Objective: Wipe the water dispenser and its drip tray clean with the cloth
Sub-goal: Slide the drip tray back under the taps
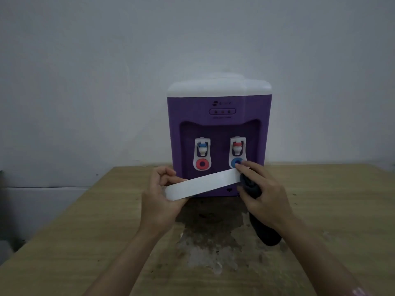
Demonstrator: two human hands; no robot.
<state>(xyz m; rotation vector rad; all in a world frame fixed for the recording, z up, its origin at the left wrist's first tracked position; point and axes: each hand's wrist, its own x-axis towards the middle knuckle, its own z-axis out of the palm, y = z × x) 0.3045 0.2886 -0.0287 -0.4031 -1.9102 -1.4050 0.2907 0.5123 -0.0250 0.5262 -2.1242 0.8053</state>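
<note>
My left hand [159,201] grips the white drip tray's [201,185] left end; my right hand [261,192] clutches the dark cloth [264,229] against its right end. I hold it tilted just near of the purple water dispenser [218,116] on the wooden table [85,231].

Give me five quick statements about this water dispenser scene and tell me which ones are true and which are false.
1. The left hand holds one end of the white drip tray. True.
2. The drip tray sits fitted in place at the base of the water dispenser. False: it is lifted out and held tilted in front of the dispenser.
3. The right hand grips a dark cloth at the tray's other end. True.
4. The dispenser body is green with a black top. False: it is purple with a white top.
5. The wooden table shows a stained, worn patch in front of the dispenser. True.
</note>
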